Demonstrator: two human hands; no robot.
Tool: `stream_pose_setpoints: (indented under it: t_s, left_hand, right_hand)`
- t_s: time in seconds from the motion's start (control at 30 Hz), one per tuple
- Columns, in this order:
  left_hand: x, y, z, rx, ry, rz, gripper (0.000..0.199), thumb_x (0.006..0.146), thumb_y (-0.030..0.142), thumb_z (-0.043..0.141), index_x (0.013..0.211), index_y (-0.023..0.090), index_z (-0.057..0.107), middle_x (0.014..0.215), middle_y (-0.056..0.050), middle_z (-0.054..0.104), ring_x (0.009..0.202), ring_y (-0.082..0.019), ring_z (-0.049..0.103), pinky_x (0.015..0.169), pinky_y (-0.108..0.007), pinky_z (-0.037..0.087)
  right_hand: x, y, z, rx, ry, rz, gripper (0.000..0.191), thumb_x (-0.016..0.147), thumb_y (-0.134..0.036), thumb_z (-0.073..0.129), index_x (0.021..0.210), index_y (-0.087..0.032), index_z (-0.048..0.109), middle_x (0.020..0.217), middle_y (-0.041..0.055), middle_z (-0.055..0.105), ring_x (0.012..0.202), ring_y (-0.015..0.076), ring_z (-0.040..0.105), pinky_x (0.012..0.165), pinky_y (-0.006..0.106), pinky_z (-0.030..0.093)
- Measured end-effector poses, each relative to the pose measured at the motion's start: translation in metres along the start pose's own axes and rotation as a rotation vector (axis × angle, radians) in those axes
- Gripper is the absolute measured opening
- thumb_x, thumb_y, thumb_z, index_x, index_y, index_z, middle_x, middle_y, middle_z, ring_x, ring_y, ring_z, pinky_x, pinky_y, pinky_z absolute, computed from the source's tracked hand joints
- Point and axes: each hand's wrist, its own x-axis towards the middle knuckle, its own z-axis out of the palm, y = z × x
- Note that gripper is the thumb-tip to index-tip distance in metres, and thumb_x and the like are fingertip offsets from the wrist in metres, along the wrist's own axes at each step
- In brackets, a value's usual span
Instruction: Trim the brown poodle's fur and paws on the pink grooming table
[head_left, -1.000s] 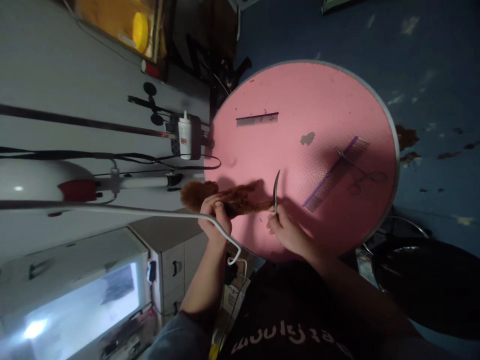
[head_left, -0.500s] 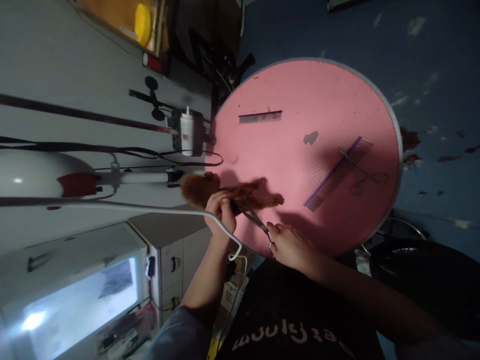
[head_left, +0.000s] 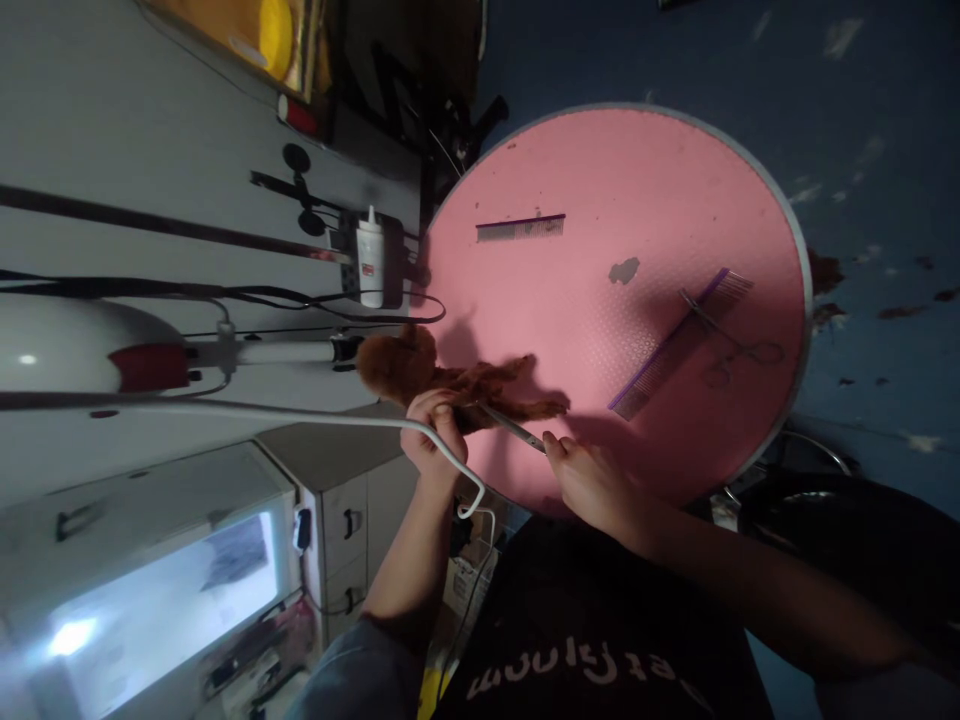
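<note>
The left hand (head_left: 431, 440) is closed around the middle of a small brown furry thing (head_left: 450, 380), a dog or a plush, I cannot tell which, at the near edge of the round pink tabletop (head_left: 637, 180). It looks soft, light and yielding, so a firm grip around the body seems best. The right hand (head_left: 592, 480) is closed on the handles of slim scissors (head_left: 514, 428), blades laid against the fur. Stiff, sharp steel, best held by the loops. Two combs (head_left: 520, 228) (head_left: 679, 345) lie farther off.

upside-down lettering on shirt (head_left: 592, 675), unreadable
</note>
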Motion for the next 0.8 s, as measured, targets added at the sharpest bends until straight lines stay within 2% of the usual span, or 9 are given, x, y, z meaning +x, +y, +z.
stream_pose_setpoints:
  t_s: [0.17,0.33,0.47,0.6,0.7,0.8]
  left_hand:
    - [0.0,-0.001,0.0,-0.055,0.018,0.025,0.023,0.095,0.03,0.047,0.082,0.018,0.061,0.081,-0.003,0.066,0.081,-0.015,0.064,0.076,-0.032,0.051]
    - [0.001,0.0,0.001,-0.046,0.036,0.022,0.026,0.095,0.033,0.047,0.08,0.017,0.06,0.079,-0.004,0.066,0.079,-0.015,0.064,0.075,-0.032,0.051]
    - [0.0,0.0,0.001,-0.074,0.04,0.02,0.024,0.095,0.03,0.048,0.081,0.017,0.062,0.08,-0.004,0.066,0.079,-0.015,0.064,0.074,-0.03,0.051]
    - [-0.001,-0.001,0.001,-0.106,0.042,0.044,0.021,0.094,0.027,0.049,0.082,0.016,0.062,0.08,-0.003,0.066,0.079,-0.014,0.064,0.074,-0.03,0.051]
    - [-0.001,0.0,0.0,-0.1,0.035,0.081,0.018,0.094,0.023,0.049,0.083,0.017,0.062,0.08,-0.003,0.067,0.08,-0.014,0.064,0.074,-0.029,0.051]
    - [0.0,0.001,-0.002,-0.071,0.015,0.104,0.018,0.093,0.018,0.049,0.083,0.017,0.063,0.081,-0.003,0.067,0.08,-0.014,0.065,0.075,-0.028,0.052]
  right_hand:
    - [-0.002,-0.001,-0.001,0.037,0.056,-0.038,0.046,0.081,-0.008,0.051,0.127,-0.009,0.053,0.1,0.0169,0.07,0.083,0.025,0.069,0.065,0.032,0.047]
    - [-0.002,-0.001,-0.006,0.001,-0.051,-0.018,0.051,0.084,-0.001,0.042,0.134,-0.008,0.045,0.104,0.0176,0.07,0.085,0.0246,0.07,0.066,0.033,0.051]
    - [-0.002,-0.002,-0.01,0.0,-0.024,-0.029,0.05,0.085,-0.006,0.047,0.135,-0.008,0.045,0.107,0.0182,0.069,0.09,0.0257,0.07,0.071,0.034,0.053]
    - [-0.003,-0.002,-0.01,-0.028,-0.083,0.001,0.053,0.085,-0.002,0.043,0.138,-0.009,0.043,0.108,0.0177,0.069,0.091,0.0237,0.07,0.071,0.031,0.051]
    - [-0.002,0.0,-0.008,-0.02,-0.047,-0.02,0.056,0.083,-0.004,0.05,0.138,-0.008,0.042,0.108,0.0175,0.069,0.091,0.0241,0.069,0.071,0.03,0.05]
    - [-0.003,0.004,-0.006,0.012,-0.05,0.016,0.052,0.081,0.0,0.048,0.131,-0.01,0.048,0.103,0.0148,0.07,0.087,0.023,0.069,0.067,0.029,0.046]
